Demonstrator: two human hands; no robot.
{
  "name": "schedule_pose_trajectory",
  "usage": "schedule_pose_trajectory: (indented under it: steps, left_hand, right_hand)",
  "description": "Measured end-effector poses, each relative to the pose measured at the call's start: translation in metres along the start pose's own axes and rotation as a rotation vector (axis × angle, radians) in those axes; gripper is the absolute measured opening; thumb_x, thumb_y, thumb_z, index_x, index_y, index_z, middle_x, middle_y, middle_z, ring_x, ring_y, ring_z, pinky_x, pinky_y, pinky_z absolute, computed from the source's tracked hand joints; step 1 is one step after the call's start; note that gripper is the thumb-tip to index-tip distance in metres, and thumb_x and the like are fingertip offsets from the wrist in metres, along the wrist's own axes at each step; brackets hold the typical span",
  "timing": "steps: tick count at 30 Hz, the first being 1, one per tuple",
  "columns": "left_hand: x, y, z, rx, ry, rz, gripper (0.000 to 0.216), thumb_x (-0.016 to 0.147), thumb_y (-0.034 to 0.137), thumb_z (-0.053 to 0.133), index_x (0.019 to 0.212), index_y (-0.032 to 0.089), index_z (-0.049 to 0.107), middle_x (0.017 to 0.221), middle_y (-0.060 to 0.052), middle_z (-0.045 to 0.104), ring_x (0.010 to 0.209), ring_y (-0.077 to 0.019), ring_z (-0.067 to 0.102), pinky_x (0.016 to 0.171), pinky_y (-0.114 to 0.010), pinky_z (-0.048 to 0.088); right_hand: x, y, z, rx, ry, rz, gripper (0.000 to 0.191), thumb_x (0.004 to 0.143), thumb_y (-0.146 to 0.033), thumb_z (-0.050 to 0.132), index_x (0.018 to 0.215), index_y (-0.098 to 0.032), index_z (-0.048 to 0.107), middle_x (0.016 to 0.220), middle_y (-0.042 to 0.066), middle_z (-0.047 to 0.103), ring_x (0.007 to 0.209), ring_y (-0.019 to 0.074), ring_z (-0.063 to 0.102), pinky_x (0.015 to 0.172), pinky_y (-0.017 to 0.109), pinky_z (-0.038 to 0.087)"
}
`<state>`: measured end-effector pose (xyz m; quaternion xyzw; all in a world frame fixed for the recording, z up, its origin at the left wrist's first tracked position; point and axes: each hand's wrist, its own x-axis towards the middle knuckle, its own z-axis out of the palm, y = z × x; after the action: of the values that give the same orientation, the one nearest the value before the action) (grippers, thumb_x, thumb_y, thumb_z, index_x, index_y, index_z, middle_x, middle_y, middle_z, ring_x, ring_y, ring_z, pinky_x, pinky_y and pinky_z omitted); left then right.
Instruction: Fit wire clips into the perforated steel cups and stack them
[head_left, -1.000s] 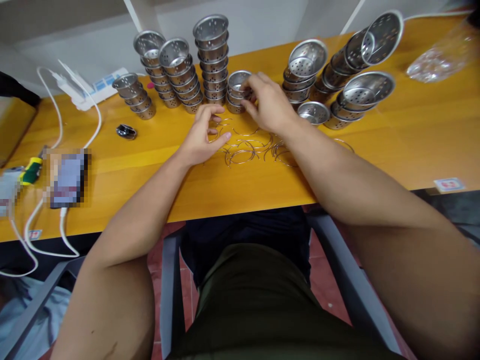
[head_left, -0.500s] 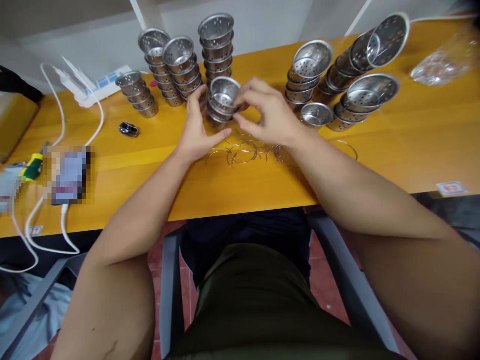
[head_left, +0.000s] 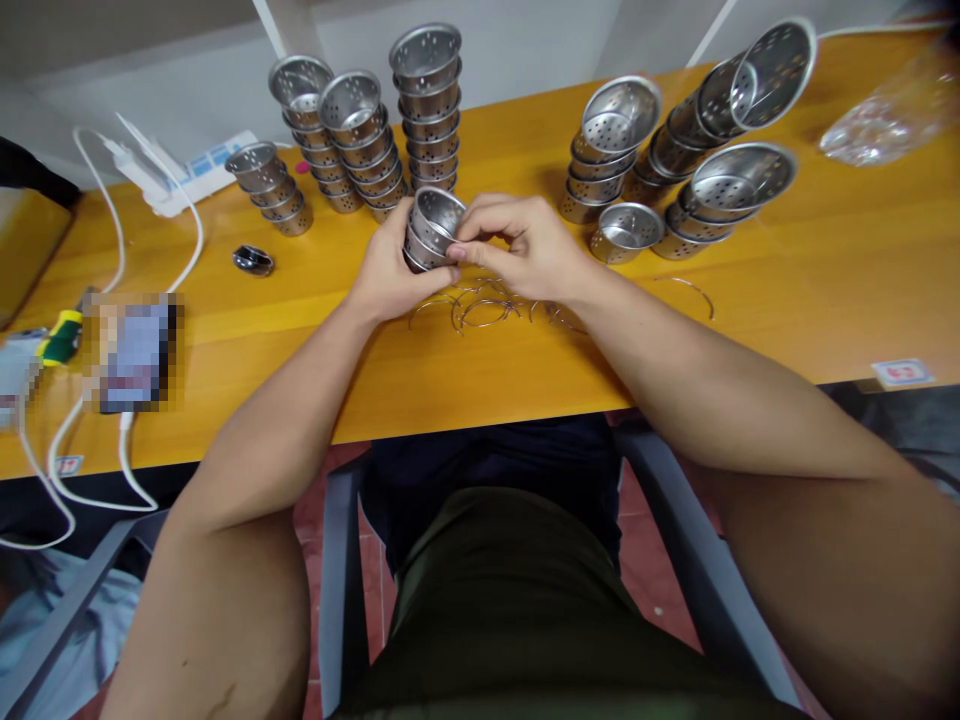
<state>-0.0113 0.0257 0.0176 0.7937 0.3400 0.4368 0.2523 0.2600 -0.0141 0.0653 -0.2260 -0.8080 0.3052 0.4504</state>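
Observation:
My left hand (head_left: pixel 390 268) is wrapped round a short stack of perforated metal cups (head_left: pixel 433 228), its thumb along the near side. The stack tilts, its open mouth facing up and to the right. At the right side of the stack my right hand (head_left: pixel 521 245) pinches thumb and fingers together close to the rim. Whatever lies in that pinch is too small to make out. Several thin wire rings (head_left: pixel 489 313) lie on the table just below both hands. Right of my right hand stands a single perforated cup (head_left: pixel 626 232).
Tall cup stacks (head_left: pixel 352 140) stand at the back left, more stacks (head_left: pixel 619 130) at the back right. A phone (head_left: pixel 139 355) with white cables, a small dark shiny object (head_left: pixel 253 260) and a power strip (head_left: pixel 202 180) are left. A plastic bag (head_left: pixel 874 130) lies far right.
The cup stack has come slightly nearer to me and tilted over. My left hand has closed round it, and my right fingers have come together at its right side.

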Motion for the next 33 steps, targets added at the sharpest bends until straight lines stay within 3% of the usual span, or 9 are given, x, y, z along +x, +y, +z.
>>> schedule_pose_trajectory:
  steps: [6,12,14,19,23,29,33]
  left_hand:
    - [0.002,0.008,0.0,-0.048,-0.039,0.0,0.07,0.087,0.053,0.113,0.145,0.03,0.081,0.139,-0.008,0.089,0.13,-0.0393,0.087,0.123,-0.064,0.075]
    - [0.003,0.011,0.002,-0.212,-0.093,-0.057,0.096,0.075,0.103,0.112,0.133,0.033,0.083,0.128,-0.004,0.091,0.117,-0.0345,0.083,0.107,-0.064,0.075]
    - [0.001,0.013,0.001,-0.289,-0.109,-0.107,0.099,0.072,0.11,0.108,0.129,0.032,0.085,0.125,-0.005,0.091,0.114,-0.0347,0.084,0.105,-0.063,0.074]
    - [-0.004,0.01,-0.001,-0.208,-0.106,-0.054,0.098,0.085,0.11,0.099,0.139,0.029,0.085,0.131,-0.01,0.089,0.122,-0.0379,0.088,0.11,-0.059,0.076]
    - [-0.005,-0.002,0.003,-0.011,-0.062,0.057,0.104,0.079,0.092,0.114,0.154,0.029,0.078,0.141,-0.01,0.086,0.136,-0.0425,0.088,0.127,-0.063,0.073]
    - [-0.007,-0.004,0.008,0.121,0.018,0.013,0.093,0.083,0.06,0.12,0.154,0.03,0.068,0.142,-0.01,0.086,0.135,-0.0435,0.088,0.133,-0.065,0.068]
    - [-0.007,-0.007,0.012,0.124,0.034,0.026,0.099,0.083,0.062,0.122,0.158,0.03,0.066,0.148,-0.012,0.084,0.149,-0.0466,0.085,0.142,-0.068,0.063]
  right_hand:
    - [0.001,-0.007,0.0,0.007,0.029,0.034,0.077,0.101,-0.108,0.09,0.091,-0.032,0.081,0.095,0.008,0.075,0.098,0.034,0.069,0.098,0.054,0.067]
    - [0.0,-0.012,-0.002,0.043,0.063,0.025,0.076,0.103,-0.107,0.089,0.094,-0.032,0.083,0.098,0.01,0.076,0.103,0.0372,0.074,0.101,0.058,0.07]
    - [0.0,-0.013,-0.003,0.06,0.066,0.019,0.074,0.104,-0.104,0.091,0.094,-0.032,0.082,0.099,0.01,0.076,0.103,0.037,0.075,0.1,0.057,0.07]
    - [0.0,-0.009,-0.004,0.059,0.047,0.024,0.078,0.098,-0.108,0.094,0.093,-0.031,0.08,0.097,0.008,0.076,0.097,0.0333,0.071,0.094,0.053,0.069]
    - [-0.001,-0.001,-0.003,-0.005,-0.024,0.042,0.078,0.091,-0.106,0.101,0.091,-0.031,0.076,0.095,0.006,0.073,0.095,0.0316,0.066,0.09,0.051,0.067]
    - [-0.004,-0.002,0.003,-0.076,-0.006,0.07,0.069,0.1,-0.097,0.098,0.091,-0.032,0.074,0.097,0.007,0.071,0.098,0.0341,0.066,0.093,0.053,0.066]
    - [-0.004,-0.006,0.004,-0.123,-0.01,0.065,0.064,0.106,-0.09,0.095,0.092,-0.032,0.072,0.098,0.009,0.071,0.104,0.0372,0.069,0.098,0.055,0.067]
